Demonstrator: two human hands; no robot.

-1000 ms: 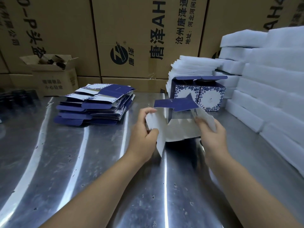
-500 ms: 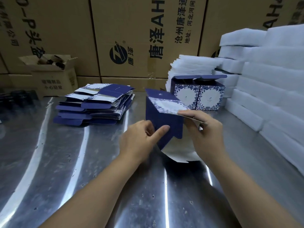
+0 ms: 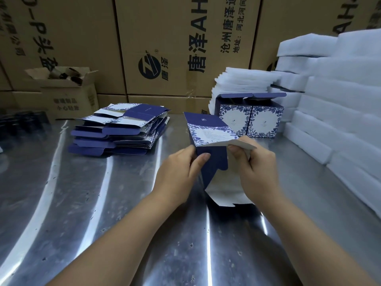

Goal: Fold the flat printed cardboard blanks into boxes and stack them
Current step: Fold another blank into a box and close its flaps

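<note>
This is a packing room or warehouse corner, a place of hand assembly. Big brown shipping cartons (image 3: 175, 48) printed with Chinese characters and a logo stand stacked as a wall behind a scuffed steel worktable (image 3: 92, 213). On it lie a pile of flat printed blanks (image 3: 119, 129), two folded boxes (image 3: 250, 120) side by side and stacks of white foam pads (image 3: 340, 104); a half-folded blank (image 3: 214, 159) is held above it. A small open carton (image 3: 68, 96) at the left holds what may be cardboard tubes.
</note>
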